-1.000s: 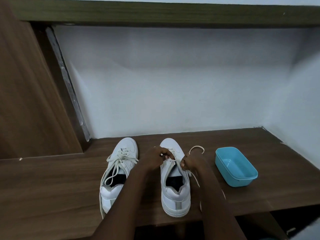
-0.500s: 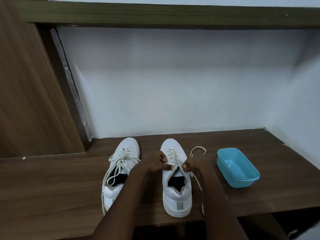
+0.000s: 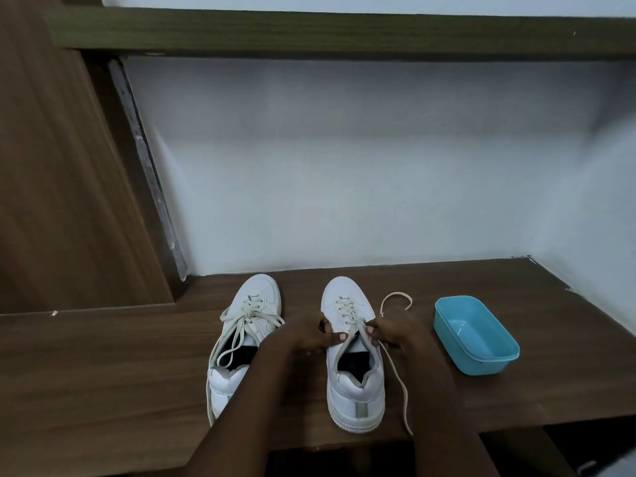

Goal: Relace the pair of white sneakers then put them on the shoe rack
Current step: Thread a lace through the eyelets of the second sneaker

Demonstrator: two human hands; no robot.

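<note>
The left hand [image 3: 307, 335] and the right hand [image 3: 394, 330] sit over the middle of one white sneaker [image 3: 356, 390], thumbs facing each other across its tongue. Both have their fingers curled: each pinches a strand of the lace [image 3: 403, 385] just above the top crossings, left hand on the shoe's left side, right hand on its right. The lace is already crossed through the eyelets toward the toe. One loose end loops out behind the right hand toward the back of the counter [image 3: 103, 373]; another strand trails down beside the shoe to the counter's front edge. This sneaker stands upright, toe toward the back wall [image 3: 344, 166], heel close to the front edge. The second sneaker [image 3: 256, 297] stands just beside it on the left, toe also toward the back, loosely laced with its ends hanging free, partly covered by the left forearm. A blue plastic tub [image 3: 488, 364] sits toward the counter's right end, apart from the shoes. A dark wooden shelf [image 3: 344, 32] runs overhead
</note>
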